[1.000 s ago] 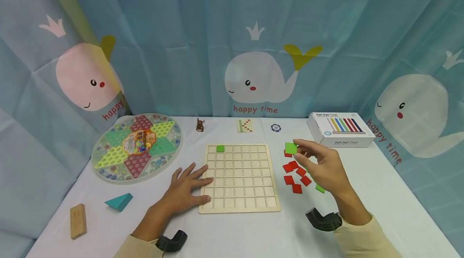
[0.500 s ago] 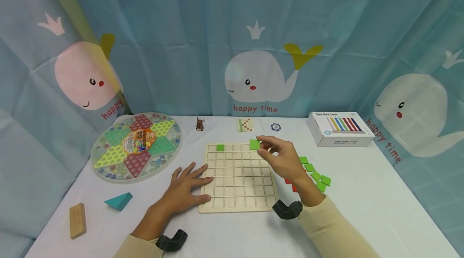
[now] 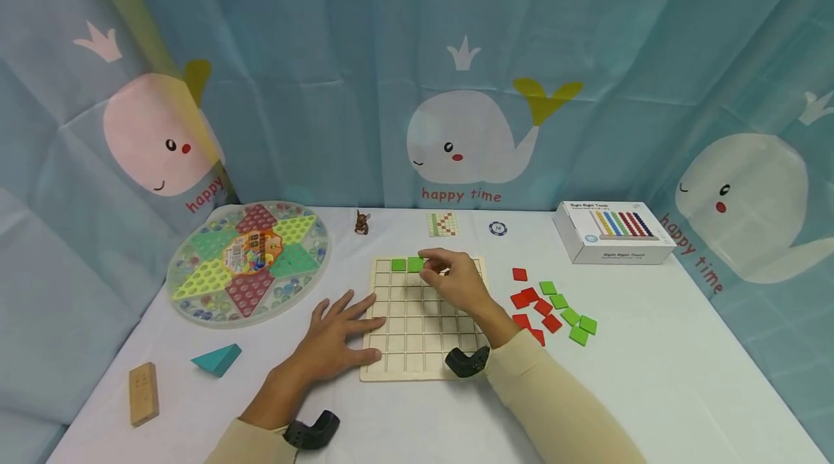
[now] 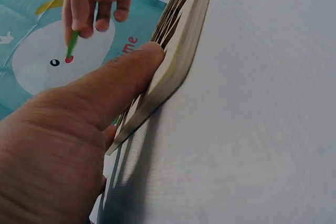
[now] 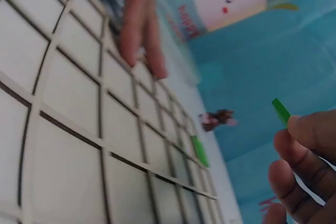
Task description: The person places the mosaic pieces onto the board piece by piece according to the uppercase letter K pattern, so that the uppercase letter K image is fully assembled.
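Note:
A wooden grid board [image 3: 397, 326] lies flat on the white table. My left hand [image 3: 340, 337] rests with spread fingers on its left edge; in the left wrist view the thumb [image 4: 121, 77] touches the rim. Between thumb and fingertips my right hand [image 3: 459, 281] pinches a green square tile [image 3: 415, 264], held over the top row. The right wrist view shows that tile [image 5: 281, 112] tilted and apart from the board. Another green tile [image 3: 398, 265] sits in a top-row cell just to its left.
Loose red tiles [image 3: 543, 307] and green tiles [image 3: 570, 316] lie right of the board. Behind stand a small brown figurine [image 3: 361, 223], a patterned card [image 3: 444, 224], a round chip [image 3: 498, 229] and a white box [image 3: 615, 232]. Leftward are a round star game board [image 3: 247, 265], teal wedge [image 3: 217, 360] and wooden block [image 3: 143, 394].
My right hand has carried the green tile leftward from the loose tiles to above the board's top row, beside the seated tile. The left hand stays on the board's edge.

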### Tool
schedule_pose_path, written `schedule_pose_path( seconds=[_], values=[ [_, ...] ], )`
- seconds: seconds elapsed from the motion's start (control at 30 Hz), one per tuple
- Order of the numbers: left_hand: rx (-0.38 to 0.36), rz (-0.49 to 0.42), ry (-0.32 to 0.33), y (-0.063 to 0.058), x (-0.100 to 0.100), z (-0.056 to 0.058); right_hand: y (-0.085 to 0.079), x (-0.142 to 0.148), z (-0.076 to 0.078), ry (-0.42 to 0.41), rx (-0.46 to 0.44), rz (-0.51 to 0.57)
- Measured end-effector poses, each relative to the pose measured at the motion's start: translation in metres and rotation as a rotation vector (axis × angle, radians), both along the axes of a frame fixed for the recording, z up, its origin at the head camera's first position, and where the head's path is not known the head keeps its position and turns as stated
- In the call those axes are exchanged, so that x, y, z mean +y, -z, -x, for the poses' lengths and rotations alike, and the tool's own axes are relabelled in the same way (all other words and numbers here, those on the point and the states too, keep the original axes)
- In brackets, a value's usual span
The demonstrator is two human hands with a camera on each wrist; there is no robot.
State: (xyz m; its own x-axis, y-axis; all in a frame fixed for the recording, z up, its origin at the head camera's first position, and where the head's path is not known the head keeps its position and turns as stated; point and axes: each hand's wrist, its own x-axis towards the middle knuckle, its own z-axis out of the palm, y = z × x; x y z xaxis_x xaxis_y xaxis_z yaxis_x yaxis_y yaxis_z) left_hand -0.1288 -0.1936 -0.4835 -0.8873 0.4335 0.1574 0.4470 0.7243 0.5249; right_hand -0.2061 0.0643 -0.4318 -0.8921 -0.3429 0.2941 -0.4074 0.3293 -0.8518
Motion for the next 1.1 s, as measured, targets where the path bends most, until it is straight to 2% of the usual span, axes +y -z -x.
schedule_pose_path(
  seconds=[0.13,0.57,0.8,1.1],
  values=[
    [0.006,-0.003,0.005,0.0,0.0,0.0,0.009,-0.011,0.006,-0.009,0.003,-0.052],
    [0.007,0.002,0.008,-0.001,0.001,-0.001,0.024,-0.033,0.019,0.045,-0.132,-0.247],
    [0.0,-0.006,0.007,-0.003,0.0,-0.002,0.027,-0.039,0.021,0.038,-0.094,-0.353],
    [0.005,0.002,0.007,-0.002,0.001,-0.001,0.028,-0.042,0.02,0.03,-0.089,-0.365]
  ],
)
